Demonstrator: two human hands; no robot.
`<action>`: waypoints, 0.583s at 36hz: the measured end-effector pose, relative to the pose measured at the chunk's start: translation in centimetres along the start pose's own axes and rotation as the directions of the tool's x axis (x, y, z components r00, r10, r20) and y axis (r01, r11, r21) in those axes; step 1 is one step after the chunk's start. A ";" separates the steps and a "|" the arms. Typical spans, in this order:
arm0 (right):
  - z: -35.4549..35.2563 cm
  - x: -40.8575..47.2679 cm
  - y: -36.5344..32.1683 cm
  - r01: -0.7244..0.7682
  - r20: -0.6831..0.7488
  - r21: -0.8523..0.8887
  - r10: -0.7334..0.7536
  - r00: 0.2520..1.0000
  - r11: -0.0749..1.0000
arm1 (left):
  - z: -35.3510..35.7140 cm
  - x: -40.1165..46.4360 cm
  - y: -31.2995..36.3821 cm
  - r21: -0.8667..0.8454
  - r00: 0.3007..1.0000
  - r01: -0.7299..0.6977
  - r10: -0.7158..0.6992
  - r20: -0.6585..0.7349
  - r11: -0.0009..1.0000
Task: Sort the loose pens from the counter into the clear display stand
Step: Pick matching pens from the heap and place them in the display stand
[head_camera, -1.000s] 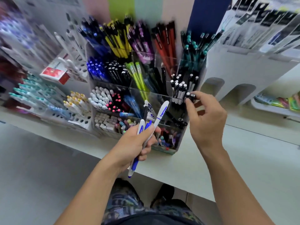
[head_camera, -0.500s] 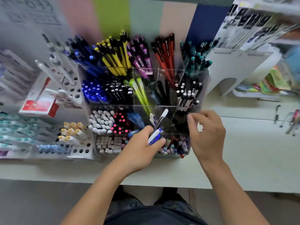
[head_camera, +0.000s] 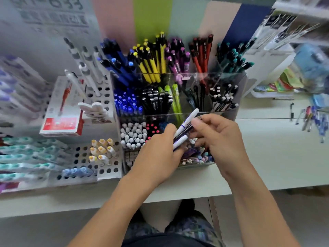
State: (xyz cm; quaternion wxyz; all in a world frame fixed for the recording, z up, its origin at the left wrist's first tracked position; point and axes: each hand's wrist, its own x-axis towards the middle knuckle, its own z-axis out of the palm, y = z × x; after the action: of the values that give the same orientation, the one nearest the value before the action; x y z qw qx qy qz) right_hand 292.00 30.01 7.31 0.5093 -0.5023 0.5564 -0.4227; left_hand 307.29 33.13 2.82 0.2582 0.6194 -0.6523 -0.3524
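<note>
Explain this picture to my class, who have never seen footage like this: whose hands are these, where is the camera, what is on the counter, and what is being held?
There is no machine here. A person wears a camera on the head, so you look forward and down along both bare arms. On the white counter stands a clear stand with compartments, filled with pens grouped by colour: blue, yellow, purple, red, teal and more. Racks of other pens sit to its left, beside a red box. A few loose pens lie far right. The left hand grips a small bunch of pens, white, blue and dark. The right hand pinches one of that bunch, just above the stand's front compartments.
</note>
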 end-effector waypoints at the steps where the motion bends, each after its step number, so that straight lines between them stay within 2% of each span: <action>1: 0.0 0.0 -0.4 0.009 -0.043 0.068 -0.006 0.999 0.998 | -0.4 -0.2 -0.1 -0.022 1.000 -0.005 0.005 -0.024 1.000; 4: -1.0 0.5 -2.2 0.170 -0.223 0.232 -0.118 0.968 0.958 | -1.6 -1.1 0.3 -0.228 0.999 0.018 -0.028 -0.040 0.973; 6: -1.9 1.3 -3.7 0.336 -0.333 0.238 -0.248 0.910 0.911 | -2.3 -1.5 0.1 -0.363 0.998 0.063 -0.070 -0.006 0.930; 8: -2.1 2.2 -4.8 0.456 -0.376 0.182 -0.367 0.851 0.871 | -2.9 -1.8 -0.5 -0.509 0.991 0.132 -0.127 0.046 0.850; 11: -0.6 3.2 -5.3 0.509 -0.292 0.078 -0.468 0.834 0.858 | -3.8 -2.2 -1.4 -0.704 0.961 0.274 -0.208 0.181 0.655; 15: 2.4 3.6 -4.0 0.527 -0.135 -0.143 -0.544 0.828 0.838 | -4.8 -2.6 -2.1 -0.811 0.957 0.284 -0.194 0.213 0.511; 17: 3.4 3.8 -3.2 0.564 -0.051 -0.273 -0.598 0.800 0.779 | -5.1 -2.8 -2.3 -0.818 0.960 0.267 -0.212 0.182 0.509; 21: 4.0 3.9 -3.0 0.683 0.097 -0.450 -0.728 0.678 0.576 | -5.0 -2.8 -2.6 -0.749 0.960 0.203 -0.278 0.025 0.631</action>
State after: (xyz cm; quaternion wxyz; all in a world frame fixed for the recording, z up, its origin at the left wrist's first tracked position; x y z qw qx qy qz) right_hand 296.43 25.93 9.20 0.1392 -0.7639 0.4163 -0.4731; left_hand 313.06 35.21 4.14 0.4689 0.5565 -0.3500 -0.5899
